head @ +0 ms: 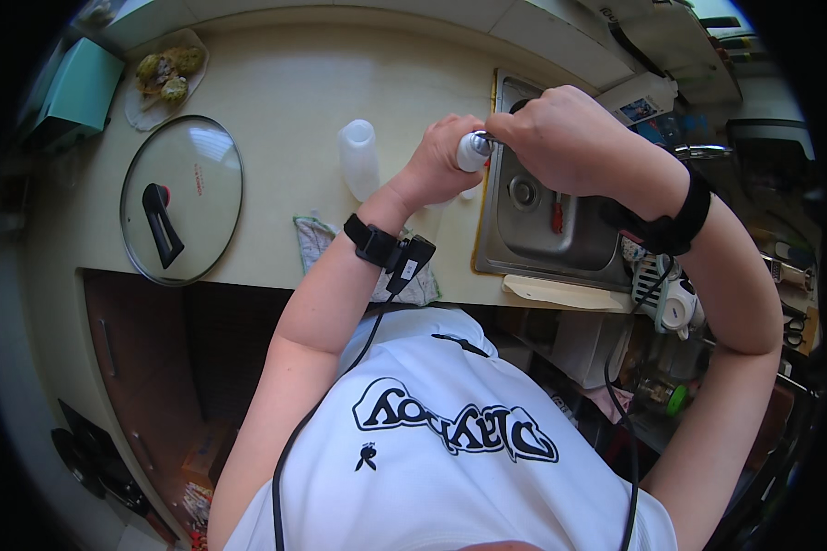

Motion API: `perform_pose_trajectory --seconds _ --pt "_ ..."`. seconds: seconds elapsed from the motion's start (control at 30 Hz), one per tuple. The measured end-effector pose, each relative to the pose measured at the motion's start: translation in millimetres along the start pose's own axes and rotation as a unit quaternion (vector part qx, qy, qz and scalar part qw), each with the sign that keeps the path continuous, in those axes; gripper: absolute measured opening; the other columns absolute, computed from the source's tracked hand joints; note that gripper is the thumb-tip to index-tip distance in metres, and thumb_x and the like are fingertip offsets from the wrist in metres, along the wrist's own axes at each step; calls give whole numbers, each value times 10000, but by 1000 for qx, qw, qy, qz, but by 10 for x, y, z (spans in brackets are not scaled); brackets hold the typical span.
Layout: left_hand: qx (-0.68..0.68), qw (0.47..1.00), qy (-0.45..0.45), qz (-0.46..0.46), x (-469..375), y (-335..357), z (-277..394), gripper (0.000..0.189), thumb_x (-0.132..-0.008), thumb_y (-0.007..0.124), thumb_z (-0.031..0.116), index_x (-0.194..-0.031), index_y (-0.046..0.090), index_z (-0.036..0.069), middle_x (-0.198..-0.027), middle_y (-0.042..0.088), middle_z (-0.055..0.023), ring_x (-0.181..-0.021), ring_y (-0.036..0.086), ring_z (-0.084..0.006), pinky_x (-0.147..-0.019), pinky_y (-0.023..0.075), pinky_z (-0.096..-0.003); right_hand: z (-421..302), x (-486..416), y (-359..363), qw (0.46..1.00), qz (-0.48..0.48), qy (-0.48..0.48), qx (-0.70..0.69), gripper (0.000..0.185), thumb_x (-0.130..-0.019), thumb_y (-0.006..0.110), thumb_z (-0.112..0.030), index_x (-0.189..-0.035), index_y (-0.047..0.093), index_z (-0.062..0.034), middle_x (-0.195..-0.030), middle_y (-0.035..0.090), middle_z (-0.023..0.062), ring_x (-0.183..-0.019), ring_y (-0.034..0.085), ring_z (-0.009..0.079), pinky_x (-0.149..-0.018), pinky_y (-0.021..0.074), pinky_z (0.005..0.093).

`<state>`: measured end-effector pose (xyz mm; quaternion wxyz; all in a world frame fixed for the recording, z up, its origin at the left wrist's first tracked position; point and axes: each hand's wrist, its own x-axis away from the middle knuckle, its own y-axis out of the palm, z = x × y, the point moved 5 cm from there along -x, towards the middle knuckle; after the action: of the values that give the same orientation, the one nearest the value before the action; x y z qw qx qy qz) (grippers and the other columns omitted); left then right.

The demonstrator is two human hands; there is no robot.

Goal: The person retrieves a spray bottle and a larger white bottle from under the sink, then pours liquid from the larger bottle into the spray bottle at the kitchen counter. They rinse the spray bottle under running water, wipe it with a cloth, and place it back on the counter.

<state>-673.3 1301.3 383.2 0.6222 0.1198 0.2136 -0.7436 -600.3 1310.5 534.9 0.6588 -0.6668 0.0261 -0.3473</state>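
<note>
My left hand is closed around a white cylindrical object with a shiny metal top, beside the sink's left rim. My right hand is a fist against that metal top, above the sink; the fingers' far side is hidden, so what they grip cannot be told. A translucent white plastic bottle without a cap stands on the counter left of my left hand. A patterned cloth lies partly under my left forearm. In the steel sink rests a small red-handled tool near the drain.
A glass pot lid with a black handle lies on the left of the counter. Behind it are a plate of food and a teal box. A pale board sits at the sink's front edge, and a white mug is at right.
</note>
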Motion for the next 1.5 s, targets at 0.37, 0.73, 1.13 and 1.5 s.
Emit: perform_pose_trajectory --seconds 0.37,0.73,1.13,1.5 --pt "-36 999 -26 5 124 -1 -47 482 -668 692 38 -1121 551 119 -1166 552 -47 -1155 481 -282 -998 374 -398 787 244 985 827 192 220 -480 250 -914 542 -177 -1143 545 -78 -757 626 56 -679 612 144 -646 505 276" --pt "58 987 -119 90 279 -200 212 529 -772 669 264 -1230 507 54 -1189 552 -131 -1166 497 -303 -995 390 -396 1154 -633 2043 752 238 257 -558 144 -845 467 -99 -972 504 -42 -781 584 49 -660 550 140 -618 456 288" --pt "-198 892 -389 -120 -244 -351 538 406 -747 614 319 -1021 594 20 -745 627 -103 -647 597 -202 -608 481 -318 784 -149 2223 722 342 269 -538 92 -894 496 -96 -937 542 -29 -745 596 32 -629 542 105 -598 454 256" --pt "-181 831 -488 -196 -426 -258 552 294 -754 562 232 -959 553 22 -689 605 -72 -552 542 -121 -479 401 -265 302 -31 2545 589 336 257 -689 158 -865 501 -159 -946 551 -32 -713 629 64 -627 610 157 -607 485 309"
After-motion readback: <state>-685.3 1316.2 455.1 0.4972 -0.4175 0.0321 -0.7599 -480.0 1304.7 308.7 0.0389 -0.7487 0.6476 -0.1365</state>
